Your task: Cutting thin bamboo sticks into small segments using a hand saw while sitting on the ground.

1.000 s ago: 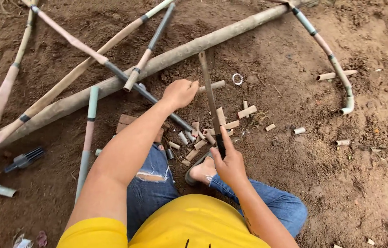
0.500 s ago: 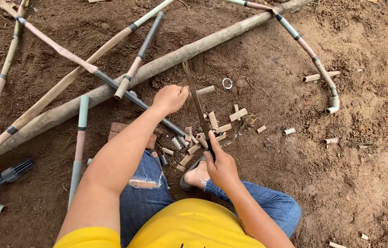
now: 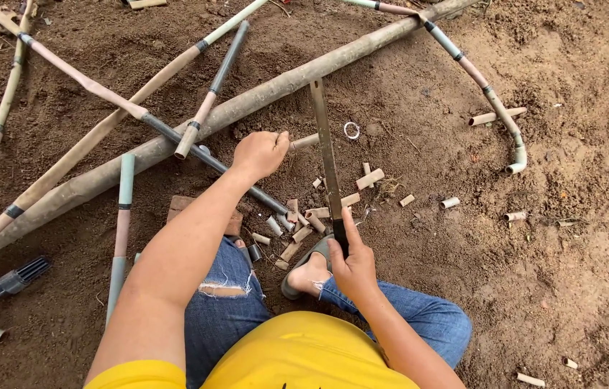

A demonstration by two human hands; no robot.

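My right hand [image 3: 351,263] grips the handle of a long flat blade [image 3: 325,155] that points away from me toward the thick bamboo pole [image 3: 261,94]. My left hand [image 3: 260,153] is closed around the end of a thin bamboo stick [image 3: 304,142], just left of the blade. Several short cut bamboo pieces [image 3: 369,178] lie on the soil around the blade. My sandalled foot [image 3: 309,272] rests below them.
Thin bamboo and pipe lengths [image 3: 211,94] cross the thick pole on brown soil. A jointed curved pipe [image 3: 492,101] runs at right. A small white ring [image 3: 351,130] lies near the blade tip. A brick [image 3: 182,209] sits by my knee; a grey fitting [image 3: 20,277] at left.
The blade has swung from leaning left to nearly upright, its tip near the thick pole. My left hand stays on the thin stick; the view shifted slightly.
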